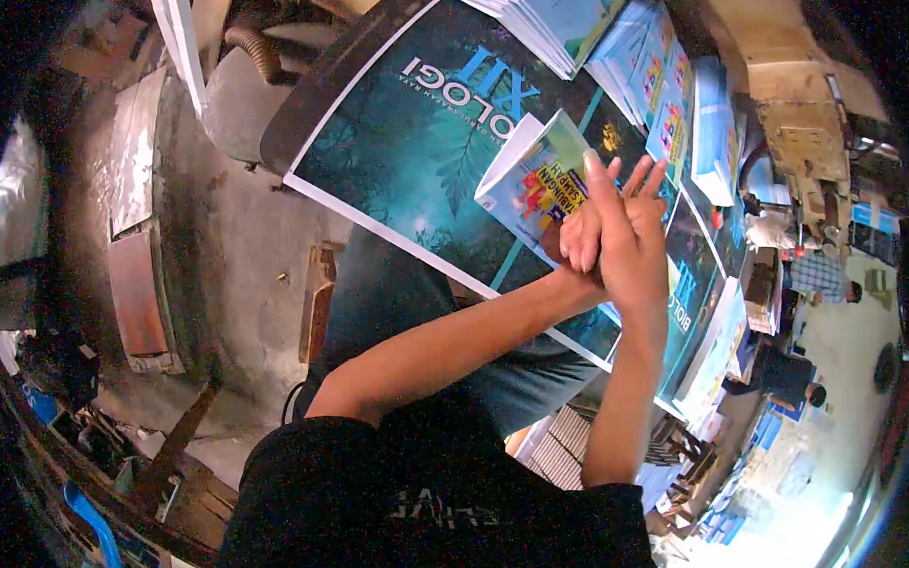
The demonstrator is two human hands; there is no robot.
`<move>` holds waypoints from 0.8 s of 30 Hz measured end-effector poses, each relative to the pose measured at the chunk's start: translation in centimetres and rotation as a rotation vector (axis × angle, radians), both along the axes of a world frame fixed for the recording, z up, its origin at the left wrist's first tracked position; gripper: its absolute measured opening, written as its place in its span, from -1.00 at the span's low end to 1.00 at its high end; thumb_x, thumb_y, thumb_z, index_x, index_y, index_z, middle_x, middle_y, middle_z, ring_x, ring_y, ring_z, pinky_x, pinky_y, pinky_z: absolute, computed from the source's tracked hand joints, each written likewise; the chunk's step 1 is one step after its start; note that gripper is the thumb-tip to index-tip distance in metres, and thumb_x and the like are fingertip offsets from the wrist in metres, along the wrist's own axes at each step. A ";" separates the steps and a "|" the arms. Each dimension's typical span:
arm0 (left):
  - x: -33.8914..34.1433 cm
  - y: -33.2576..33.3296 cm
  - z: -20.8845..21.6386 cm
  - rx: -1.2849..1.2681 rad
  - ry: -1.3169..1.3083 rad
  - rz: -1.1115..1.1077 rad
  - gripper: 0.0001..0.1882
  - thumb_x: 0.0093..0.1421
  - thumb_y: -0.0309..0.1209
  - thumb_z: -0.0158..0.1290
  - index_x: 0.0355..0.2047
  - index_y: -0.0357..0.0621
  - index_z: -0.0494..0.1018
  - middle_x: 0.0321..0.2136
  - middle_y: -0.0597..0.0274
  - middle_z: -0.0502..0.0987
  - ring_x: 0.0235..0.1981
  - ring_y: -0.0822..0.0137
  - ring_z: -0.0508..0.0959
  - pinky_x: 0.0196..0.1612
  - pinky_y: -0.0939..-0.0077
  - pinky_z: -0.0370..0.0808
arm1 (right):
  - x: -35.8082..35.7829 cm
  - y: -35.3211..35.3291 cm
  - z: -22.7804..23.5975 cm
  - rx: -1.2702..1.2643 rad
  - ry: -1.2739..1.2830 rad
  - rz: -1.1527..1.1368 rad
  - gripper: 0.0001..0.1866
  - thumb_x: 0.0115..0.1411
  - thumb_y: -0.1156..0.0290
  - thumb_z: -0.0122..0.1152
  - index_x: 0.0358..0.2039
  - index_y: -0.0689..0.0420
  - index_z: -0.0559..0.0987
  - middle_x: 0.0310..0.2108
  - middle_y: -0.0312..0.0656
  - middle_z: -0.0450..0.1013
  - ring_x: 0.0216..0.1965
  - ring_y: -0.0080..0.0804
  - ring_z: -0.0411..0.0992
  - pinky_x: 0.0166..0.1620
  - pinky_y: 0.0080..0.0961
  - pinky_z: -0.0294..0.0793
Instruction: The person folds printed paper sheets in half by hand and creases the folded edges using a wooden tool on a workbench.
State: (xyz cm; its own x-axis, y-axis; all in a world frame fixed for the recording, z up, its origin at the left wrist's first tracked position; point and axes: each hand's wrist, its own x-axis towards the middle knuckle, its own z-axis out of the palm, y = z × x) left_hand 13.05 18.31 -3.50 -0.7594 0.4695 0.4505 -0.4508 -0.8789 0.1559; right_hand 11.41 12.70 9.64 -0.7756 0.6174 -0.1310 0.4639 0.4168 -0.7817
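Booklet: the colourful booklet [531,193] sat askew on the big teal printed sheet [411,185], under and just left of the person's crossed hands. Its pages bowed into a curve, pale inner paper showing along the upper left side.
Right hand: the right hand [636,250] lay across the other one, a finger stretched out over the booklet's edge. I could not tell whether it pinched any paper.
Left hand: the left hand [583,244] was partly covered by the right, its wrist turned beneath it. From where I stood I couldn't make out whether its grip was wide, narrow or closed on the booklet.
Feel: to my eye the booklet was light and floppy, its smooth cover likely a bit slippery, its corners easy to crease.
Where to hold: the folded edge seemed the best place, thumb above and fingers below; loose page edges would probably have fanned apart.
Nearby piles: a stack of similar booklets [652,72] stood beyond the hands, and a blue-topped pile [565,15] stood beside that stack.
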 end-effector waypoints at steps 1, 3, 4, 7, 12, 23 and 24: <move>-0.5 0.1 0.2 0.071 0.002 0.020 -0.48 0.32 -0.25 -0.24 0.27 -0.09 0.15 0.37 0.13 0.06 0.41 0.28 0.01 0.42 0.19 -0.18 | 0.1 0.1 0.4 -0.004 -0.021 0.004 -0.47 0.39 0.17 -0.18 0.16 0.36 0.36 -0.24 0.03 0.53 -0.19 -0.35 0.51 0.05 -0.34 0.43; -1.0 -1.5 1.0 -0.714 0.689 0.440 -0.51 0.29 -0.23 -0.18 0.18 -0.15 0.20 0.37 0.04 0.05 0.42 0.21 -0.01 0.41 0.04 -0.19 | 1.5 -0.8 2.7 0.064 -0.094 -0.043 -0.45 0.40 0.17 -0.19 0.18 0.38 0.34 -0.23 0.05 0.53 -0.17 -0.35 0.51 0.07 -0.33 0.42; -1.5 -2.4 1.6 -0.976 1.009 0.667 -0.53 0.27 -0.23 -0.15 0.14 -0.18 0.23 0.37 0.00 0.04 0.42 0.18 -0.02 0.40 -0.03 -0.19 | 2.3 -1.1 3.6 0.081 -0.041 -0.044 -0.44 0.40 0.16 -0.19 0.20 0.38 0.33 -0.23 0.06 0.53 -0.16 -0.34 0.51 0.09 -0.33 0.41; -2.3 -4.0 4.0 -0.732 0.538 -0.038 -0.53 0.21 -0.18 -0.01 0.01 -0.25 0.28 0.35 -0.16 0.04 0.41 0.02 0.01 0.37 -0.16 -0.15 | 1.8 -2.1 2.9 0.208 0.256 -0.017 -0.50 0.40 0.11 -0.19 0.08 0.33 0.32 -0.28 0.08 0.51 -0.17 -0.34 0.49 0.08 -0.35 0.38; -2.6 -3.3 2.7 -0.920 1.038 0.924 -0.54 0.19 -0.15 0.03 -0.05 -0.24 0.33 0.34 -0.21 0.05 0.40 -0.04 0.01 0.36 -0.21 -0.13 | -3.6 -3.0 -1.0 0.244 0.011 0.095 -0.35 0.40 0.06 -0.12 -0.75 0.17 0.54 -0.76 -0.13 0.46 -0.69 -0.29 0.48 -0.36 -0.28 0.52; -5.4 -3.0 0.7 -0.960 1.034 0.854 -0.52 0.20 -0.16 -0.02 0.03 -0.22 0.31 0.35 -0.13 0.05 0.40 0.01 0.02 0.38 -0.12 -0.15 | -3.6 -3.7 3.4 0.114 0.146 -0.026 -0.43 0.40 0.16 -0.06 -0.69 0.22 0.57 -0.78 -0.23 0.41 -0.71 -0.50 0.38 -0.35 -0.66 0.40; -5.6 -3.2 0.7 -0.968 1.043 0.849 -0.51 0.20 -0.16 -0.02 0.04 -0.22 0.31 0.36 -0.12 0.05 0.40 0.02 0.02 0.38 -0.12 -0.15 | -3.0 -3.5 3.8 0.109 0.234 0.002 -0.43 0.40 0.17 -0.06 -0.70 0.21 0.55 -0.78 -0.22 0.40 -0.71 -0.50 0.37 -0.36 -0.65 0.40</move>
State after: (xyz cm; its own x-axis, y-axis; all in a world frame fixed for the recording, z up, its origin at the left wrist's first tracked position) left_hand 7.48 15.16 -2.75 -0.5072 0.4972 0.7040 0.7184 -0.2075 0.6640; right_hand 8.36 9.25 13.39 -0.7785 0.6162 0.1195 0.2747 0.5056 -0.8179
